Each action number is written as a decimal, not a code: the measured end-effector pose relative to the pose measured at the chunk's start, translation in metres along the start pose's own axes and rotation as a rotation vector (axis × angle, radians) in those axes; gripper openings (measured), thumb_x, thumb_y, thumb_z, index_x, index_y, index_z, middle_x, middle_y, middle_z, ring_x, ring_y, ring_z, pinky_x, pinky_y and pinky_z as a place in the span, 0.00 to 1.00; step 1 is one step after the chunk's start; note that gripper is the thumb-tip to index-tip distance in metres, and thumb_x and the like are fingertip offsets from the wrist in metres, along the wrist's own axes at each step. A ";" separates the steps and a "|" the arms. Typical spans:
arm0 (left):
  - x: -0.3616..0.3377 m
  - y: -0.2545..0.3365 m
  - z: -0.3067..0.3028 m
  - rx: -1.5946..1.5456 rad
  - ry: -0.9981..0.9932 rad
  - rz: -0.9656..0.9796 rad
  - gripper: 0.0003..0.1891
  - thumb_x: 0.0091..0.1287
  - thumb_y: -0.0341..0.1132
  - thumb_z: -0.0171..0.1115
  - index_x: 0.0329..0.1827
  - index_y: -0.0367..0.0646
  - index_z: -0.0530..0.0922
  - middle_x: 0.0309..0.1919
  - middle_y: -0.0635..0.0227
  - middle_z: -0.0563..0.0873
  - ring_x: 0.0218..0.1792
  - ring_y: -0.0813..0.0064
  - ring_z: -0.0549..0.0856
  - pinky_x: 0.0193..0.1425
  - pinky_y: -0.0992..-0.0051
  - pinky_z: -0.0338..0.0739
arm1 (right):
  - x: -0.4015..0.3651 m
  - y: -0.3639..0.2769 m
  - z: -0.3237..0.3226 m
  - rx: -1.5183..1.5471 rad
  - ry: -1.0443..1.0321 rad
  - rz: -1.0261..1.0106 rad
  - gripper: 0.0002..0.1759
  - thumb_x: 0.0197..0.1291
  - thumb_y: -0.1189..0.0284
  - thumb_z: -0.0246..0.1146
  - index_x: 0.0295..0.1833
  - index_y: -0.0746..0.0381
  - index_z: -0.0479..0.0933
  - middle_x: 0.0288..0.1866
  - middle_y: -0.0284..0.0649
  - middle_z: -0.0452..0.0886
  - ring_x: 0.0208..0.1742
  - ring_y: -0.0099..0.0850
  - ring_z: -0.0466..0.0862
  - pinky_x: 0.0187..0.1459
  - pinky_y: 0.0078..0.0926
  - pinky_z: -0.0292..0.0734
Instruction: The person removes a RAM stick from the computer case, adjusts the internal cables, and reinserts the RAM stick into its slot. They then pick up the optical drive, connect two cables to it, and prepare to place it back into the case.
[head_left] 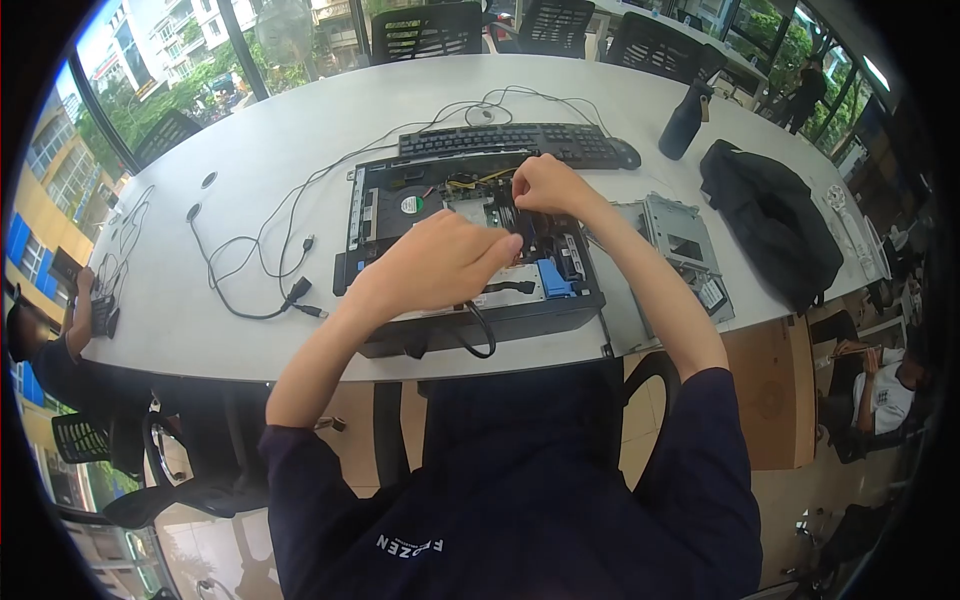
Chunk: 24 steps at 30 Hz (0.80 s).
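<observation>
An opened desktop computer case (540, 318) lies flat in front of me, its inner parts exposed. My left hand (440, 262) is closed above the middle of the case, thumb pointing right; whatever its fingers hold is hidden. Over the far right part of the case, my right hand (552, 187) is curled in a pinch near the wires, and what it grips cannot be made out. A blue plastic latch (554, 280) sits at the near right inside the case. A black cable (484, 335) loops over the case's near edge, below my left hand.
Behind the case are a keyboard (490, 140) and a mouse (624, 154). A metal drive bracket (683, 238) lies to the right, near a dark bottle (684, 122) and a black bag (772, 222). Loose cables (262, 240) spread leftward. Other people sit at both sides.
</observation>
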<state>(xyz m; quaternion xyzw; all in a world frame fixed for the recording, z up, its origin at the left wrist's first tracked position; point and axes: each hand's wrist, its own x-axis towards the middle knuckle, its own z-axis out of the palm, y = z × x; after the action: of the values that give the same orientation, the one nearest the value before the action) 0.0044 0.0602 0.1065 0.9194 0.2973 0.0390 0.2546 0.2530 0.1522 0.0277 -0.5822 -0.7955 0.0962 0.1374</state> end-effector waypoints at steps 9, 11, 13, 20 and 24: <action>0.082 -0.037 0.052 0.503 0.124 0.103 0.17 0.73 0.39 0.51 0.34 0.41 0.86 0.42 0.58 0.85 0.48 0.56 0.81 0.55 0.60 0.77 | -0.001 -0.001 0.001 -0.040 0.006 0.026 0.13 0.48 0.68 0.67 0.38 0.63 0.89 0.38 0.47 0.90 0.43 0.43 0.90 0.52 0.38 0.85; 0.091 -0.042 0.055 0.534 -0.061 0.193 0.16 0.70 0.37 0.50 0.35 0.41 0.87 0.42 0.55 0.86 0.49 0.53 0.82 0.57 0.56 0.77 | -0.002 -0.001 0.002 -0.037 0.010 0.016 0.13 0.48 0.69 0.67 0.38 0.63 0.89 0.38 0.47 0.90 0.43 0.43 0.90 0.52 0.38 0.85; 0.098 -0.047 0.059 0.550 -0.154 0.237 0.16 0.69 0.36 0.49 0.36 0.41 0.88 0.41 0.54 0.86 0.50 0.52 0.82 0.58 0.55 0.77 | -0.002 -0.001 0.002 -0.046 0.015 0.007 0.12 0.49 0.69 0.67 0.38 0.62 0.89 0.38 0.47 0.90 0.43 0.43 0.90 0.53 0.38 0.85; 0.102 -0.069 0.075 0.495 -0.028 0.362 0.16 0.65 0.34 0.52 0.39 0.35 0.88 0.40 0.54 0.89 0.49 0.55 0.84 0.57 0.57 0.79 | -0.002 -0.001 0.003 -0.005 0.038 0.026 0.11 0.48 0.70 0.68 0.36 0.63 0.89 0.37 0.47 0.90 0.43 0.42 0.90 0.51 0.37 0.85; 0.091 -0.052 0.063 0.423 -0.051 0.272 0.20 0.64 0.35 0.51 0.47 0.36 0.89 0.39 0.52 0.89 0.48 0.56 0.85 0.57 0.57 0.78 | 0.000 0.001 0.004 0.003 0.053 0.027 0.11 0.47 0.68 0.69 0.35 0.61 0.89 0.36 0.46 0.90 0.42 0.42 0.90 0.50 0.39 0.85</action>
<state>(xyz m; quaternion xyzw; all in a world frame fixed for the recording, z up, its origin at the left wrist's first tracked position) 0.0652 0.1202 0.0192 0.9845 0.1657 -0.0132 0.0565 0.2523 0.1528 0.0232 -0.5952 -0.7835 0.0837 0.1578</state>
